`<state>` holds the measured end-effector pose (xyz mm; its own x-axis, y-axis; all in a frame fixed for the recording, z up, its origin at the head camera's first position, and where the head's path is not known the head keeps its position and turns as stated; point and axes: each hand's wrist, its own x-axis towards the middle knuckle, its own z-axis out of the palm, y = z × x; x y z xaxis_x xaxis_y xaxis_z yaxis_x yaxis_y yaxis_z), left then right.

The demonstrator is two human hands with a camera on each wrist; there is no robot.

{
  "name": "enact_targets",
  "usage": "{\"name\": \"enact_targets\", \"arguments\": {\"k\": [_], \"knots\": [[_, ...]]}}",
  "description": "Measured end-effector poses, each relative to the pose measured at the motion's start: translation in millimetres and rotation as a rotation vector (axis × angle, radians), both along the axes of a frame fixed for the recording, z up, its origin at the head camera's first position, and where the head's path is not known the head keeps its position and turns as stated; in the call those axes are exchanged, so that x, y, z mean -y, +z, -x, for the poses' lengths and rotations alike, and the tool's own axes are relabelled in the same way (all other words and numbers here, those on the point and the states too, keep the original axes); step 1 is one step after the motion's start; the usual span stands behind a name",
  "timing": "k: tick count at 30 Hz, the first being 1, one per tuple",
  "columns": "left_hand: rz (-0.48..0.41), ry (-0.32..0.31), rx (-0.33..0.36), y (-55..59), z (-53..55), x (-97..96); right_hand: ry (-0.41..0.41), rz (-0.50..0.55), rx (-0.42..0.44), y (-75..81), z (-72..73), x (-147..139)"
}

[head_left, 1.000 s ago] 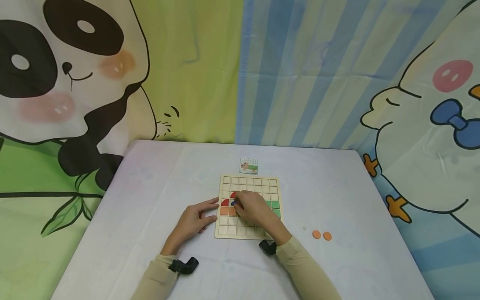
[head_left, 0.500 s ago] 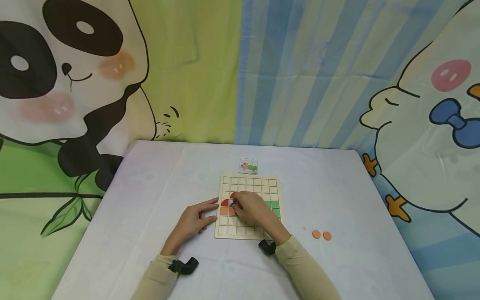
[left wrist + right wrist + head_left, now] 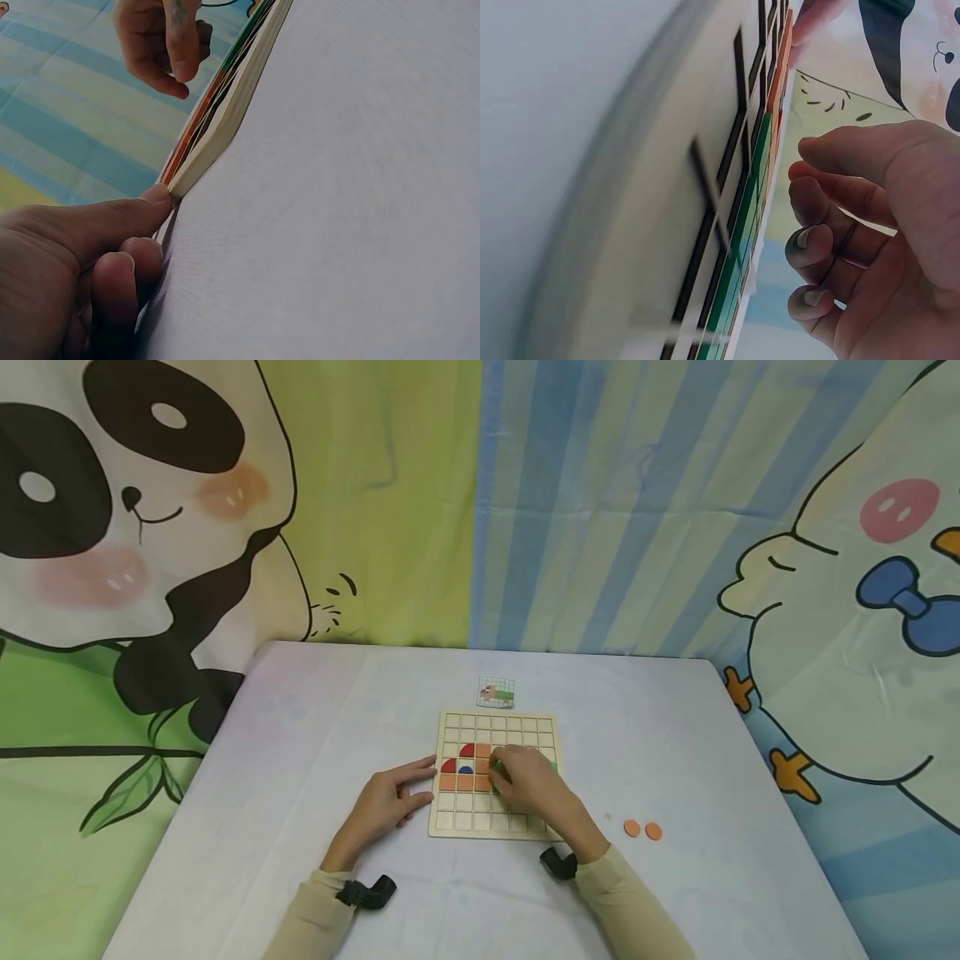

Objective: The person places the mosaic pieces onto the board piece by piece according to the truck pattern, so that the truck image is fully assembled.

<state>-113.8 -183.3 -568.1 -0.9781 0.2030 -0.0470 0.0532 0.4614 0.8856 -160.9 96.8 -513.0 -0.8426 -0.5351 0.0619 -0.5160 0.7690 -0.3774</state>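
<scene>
A wooden grid board (image 3: 457, 820) lies before me with flat coloured pieces in its cells. Red quarter-round pieces (image 3: 468, 750), a small blue half-round piece (image 3: 466, 770) and orange squares (image 3: 447, 782) show on its left half; green squares (image 3: 742, 225) are partly covered by my right hand. My left hand (image 3: 386, 797) touches the board's left edge, thumb and fingers extended, the thumb tip right at the edge in the left wrist view. My right hand (image 3: 528, 781) hovers over the middle, its fingers loosely curled with nothing between them in the right wrist view.
A small card (image 3: 497, 692) with a coloured grid picture lies behind the board. Two orange round pieces (image 3: 632, 828) lie on the white table (image 3: 720, 760) to the right. Curtains with cartoon animals (image 3: 600, 510) stand behind the table.
My right hand has let go of the blue half-round piece, which now lies in the board, and has moved to the right. My left hand has stayed at the board's edge.
</scene>
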Motion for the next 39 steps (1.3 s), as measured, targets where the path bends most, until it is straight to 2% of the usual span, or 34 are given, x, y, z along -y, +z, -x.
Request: {"name": "enact_targets", "arguments": {"k": [7, 18, 23, 28, 33, 39], "knots": [[0.000, 0.004, 0.007, 0.5, -0.7, -0.2, -0.057, 0.007, -0.008, 0.3, -15.2, -28.9], [0.014, 0.001, 0.005, 1.5, -0.1, -0.1, -0.243, 0.006, 0.062, 8.1, -46.1, -85.1], [0.013, -0.004, 0.001, 1.7, 0.4, -0.2, -0.319, -0.011, 0.046, 3.2, -59.2, -116.1], [0.016, -0.002, -0.002, 1.9, 0.3, -0.1, -0.397, -0.016, 0.087, -2.2, -70.2, -143.1], [0.016, 0.004, 0.001, 1.8, 0.6, -0.2, -0.435, -0.015, 0.109, -6.1, -77.2, -163.6], [0.013, 0.000, 0.010, 2.7, 0.0, -0.3, -0.452, -0.014, 0.094, -6.5, -82.3, -177.2]]}}
